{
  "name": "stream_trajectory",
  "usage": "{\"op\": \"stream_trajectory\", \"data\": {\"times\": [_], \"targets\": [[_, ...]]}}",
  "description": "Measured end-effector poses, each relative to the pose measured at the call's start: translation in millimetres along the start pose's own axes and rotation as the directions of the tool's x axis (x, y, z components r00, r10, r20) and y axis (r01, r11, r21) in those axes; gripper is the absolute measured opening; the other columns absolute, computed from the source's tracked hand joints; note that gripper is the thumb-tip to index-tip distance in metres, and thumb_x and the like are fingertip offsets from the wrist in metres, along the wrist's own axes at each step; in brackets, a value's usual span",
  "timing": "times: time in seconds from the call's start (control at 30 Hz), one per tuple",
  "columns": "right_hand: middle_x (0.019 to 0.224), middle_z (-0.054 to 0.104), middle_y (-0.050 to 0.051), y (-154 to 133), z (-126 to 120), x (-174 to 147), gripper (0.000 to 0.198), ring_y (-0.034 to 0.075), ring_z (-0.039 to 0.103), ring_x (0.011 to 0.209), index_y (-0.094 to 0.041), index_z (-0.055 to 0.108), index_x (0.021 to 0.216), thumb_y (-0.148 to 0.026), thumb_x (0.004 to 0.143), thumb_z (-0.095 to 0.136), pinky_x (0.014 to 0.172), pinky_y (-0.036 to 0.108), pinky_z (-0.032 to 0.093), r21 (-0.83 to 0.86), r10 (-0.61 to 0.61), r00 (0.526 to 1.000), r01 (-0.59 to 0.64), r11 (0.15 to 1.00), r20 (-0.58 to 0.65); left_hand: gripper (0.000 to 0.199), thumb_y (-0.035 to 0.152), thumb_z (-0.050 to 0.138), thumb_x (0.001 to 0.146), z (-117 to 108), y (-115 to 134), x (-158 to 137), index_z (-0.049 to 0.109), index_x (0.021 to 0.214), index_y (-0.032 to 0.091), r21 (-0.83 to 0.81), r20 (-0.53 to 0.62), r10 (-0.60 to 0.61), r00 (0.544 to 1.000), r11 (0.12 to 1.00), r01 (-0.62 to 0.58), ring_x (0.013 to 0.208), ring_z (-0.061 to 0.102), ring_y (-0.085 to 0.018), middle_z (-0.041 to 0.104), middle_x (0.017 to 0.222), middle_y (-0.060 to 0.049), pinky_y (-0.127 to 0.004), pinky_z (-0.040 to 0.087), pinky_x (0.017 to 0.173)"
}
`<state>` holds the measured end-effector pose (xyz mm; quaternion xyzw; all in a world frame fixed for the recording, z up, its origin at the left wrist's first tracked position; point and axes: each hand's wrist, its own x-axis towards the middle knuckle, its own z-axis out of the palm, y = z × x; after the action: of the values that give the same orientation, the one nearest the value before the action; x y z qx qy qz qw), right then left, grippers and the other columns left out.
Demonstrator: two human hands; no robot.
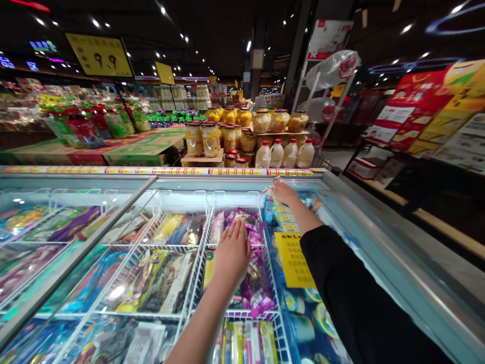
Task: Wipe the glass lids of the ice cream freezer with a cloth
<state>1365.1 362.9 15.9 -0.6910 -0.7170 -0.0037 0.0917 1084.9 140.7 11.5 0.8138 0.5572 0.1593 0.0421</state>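
My left hand (232, 250) is stretched out palm down over the wire baskets of the chest freezer, its fingers extended and a ring on one of them. Below and beside it lie purple ice cream packets (257, 275) in a white wire basket (273, 298). Farther off, near the freezer's back rim, my right hand (285, 192) is closed on a crumpled white cloth (268, 190), partly hidden by the fingers. A yellow paper sign (293, 260) sits beside my right sleeve, above tubs (301, 323) in the freezer.
A metal frame bar (109, 222) crosses the freezer top at left. Behind the price strip (182, 171) stand jars of yellow fruit (210, 139) and white jugs (277, 154). Red and yellow cartons (413, 108) are stacked at right, past the freezer's side rim (382, 232).
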Motion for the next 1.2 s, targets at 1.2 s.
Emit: {"op": "stream_trajectory", "data": {"times": [1.2], "targets": [[0.176,0.035,0.014,41.6,-7.9,-21.0,0.061,0.032,0.033,0.163,-0.013,0.041,0.168,-0.033,0.111,0.028,0.129,0.051,0.033,-0.028,0.069,0.996,-0.068,0.997,0.056,0.055,0.025,0.044,0.109,28.0,50.6,98.7,0.049,0.160,0.007,-0.023,-0.013,0.041,0.999,0.999,-0.041,0.160,0.040,-0.027,0.043,0.170,-0.017,-0.046,0.035,0.132]]}}
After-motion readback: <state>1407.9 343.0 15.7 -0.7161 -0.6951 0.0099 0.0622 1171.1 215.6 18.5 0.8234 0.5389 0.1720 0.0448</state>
